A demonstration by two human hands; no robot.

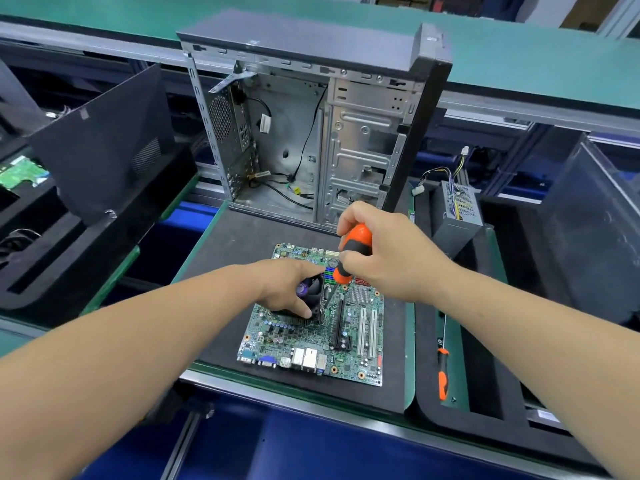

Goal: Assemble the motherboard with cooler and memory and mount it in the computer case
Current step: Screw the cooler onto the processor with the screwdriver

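Observation:
A green motherboard (304, 344) lies flat on the dark mat in front of me. A black fan cooler (311, 289) sits on its upper left part. My left hand (291, 289) rests on the cooler, index finger stretched over its top and thumb at its near edge. My right hand (388, 254) grips an orange-and-black screwdriver (353, 254), held nearly upright with its tip at the cooler's near right corner. The open computer case (311, 133) stands upright behind the board, its inside bare metal with loose black cables.
A second orange screwdriver (442, 374) lies in a black foam tray at right. A grey power supply (457, 213) with coloured wires leans behind that tray. A dark side panel (104, 143) leans at left, another at far right (595, 230). Another green board (20, 173) sits far left.

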